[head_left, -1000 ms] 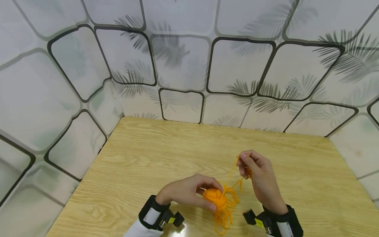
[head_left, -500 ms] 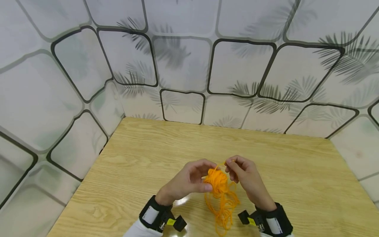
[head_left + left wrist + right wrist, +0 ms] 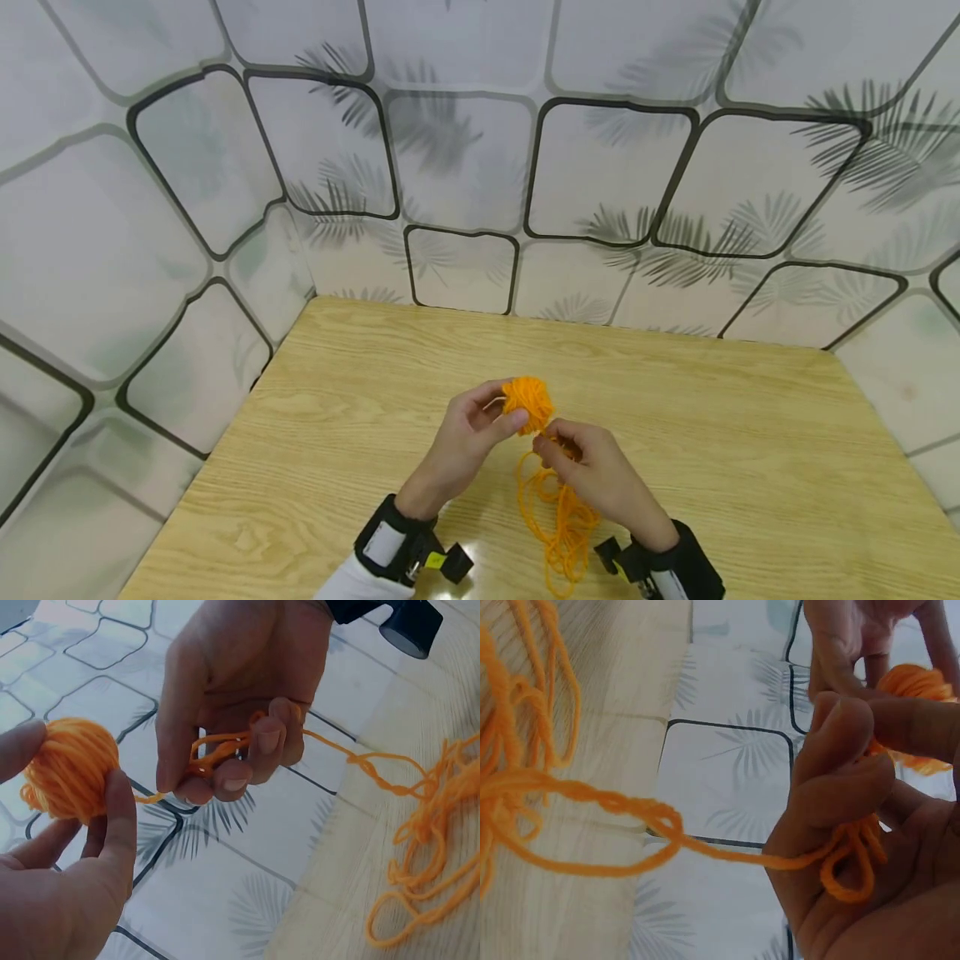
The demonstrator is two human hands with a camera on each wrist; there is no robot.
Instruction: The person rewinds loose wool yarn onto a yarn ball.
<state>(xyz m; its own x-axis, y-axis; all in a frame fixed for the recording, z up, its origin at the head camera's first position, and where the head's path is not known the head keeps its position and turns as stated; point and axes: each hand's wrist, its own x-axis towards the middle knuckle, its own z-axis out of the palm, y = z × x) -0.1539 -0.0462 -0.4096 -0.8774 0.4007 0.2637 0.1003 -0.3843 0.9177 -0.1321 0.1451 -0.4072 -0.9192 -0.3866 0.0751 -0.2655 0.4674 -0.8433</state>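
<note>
My left hand (image 3: 467, 442) grips a ball of orange yarn (image 3: 528, 403) between thumb and fingers, raised above the table. Close by on its right, my right hand (image 3: 596, 468) pinches the strand that comes off the ball. In the left wrist view the yarn ball (image 3: 75, 769) sits in the fingertips, and a short strand (image 3: 150, 798) runs to the other hand. The right wrist view shows a small loop (image 3: 849, 870) of yarn in the right palm under the curled fingers. From there yarn leads to a loose tangle (image 3: 567, 533) below the hands.
The wooden table (image 3: 360, 367) carries the loose yarn near its front edge. A patterned wall covering (image 3: 465, 158) stands behind it and on the left side. Each wrist wears a black strap with a small camera (image 3: 455, 564).
The left hand has lifted the yarn ball up and away from the person, slightly leftward. My right hand has come left and down, from above right of the ball to just below it.
</note>
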